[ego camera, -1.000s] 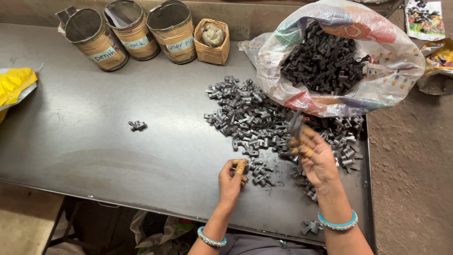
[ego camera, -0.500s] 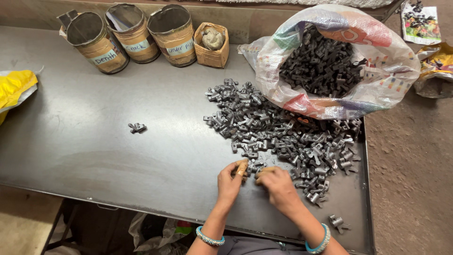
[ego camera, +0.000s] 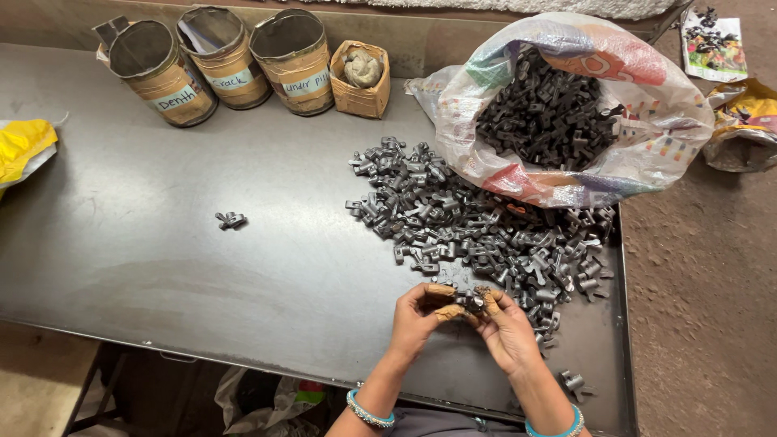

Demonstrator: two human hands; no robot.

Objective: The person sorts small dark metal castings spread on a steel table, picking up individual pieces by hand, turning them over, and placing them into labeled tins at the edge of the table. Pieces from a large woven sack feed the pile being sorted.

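My left hand and my right hand meet near the front edge of the dark metal table. Between their fingertips they hold one small dark metal part. Both wrists wear turquoise bangles. Just beyond the hands lies a spread heap of similar dark metal parts. Behind the heap a colourful plastic sack lies open, full of the same parts. A single part lies alone at the table's left middle.
Three cardboard-wrapped tins and a small box stand along the back edge. A yellow bag lies at the left edge. Two loose parts sit at the front right corner. Dirt floor lies to the right.
My right hand drew back from the heap with a part and came together with my left hand. Both hands now hold the part between them.
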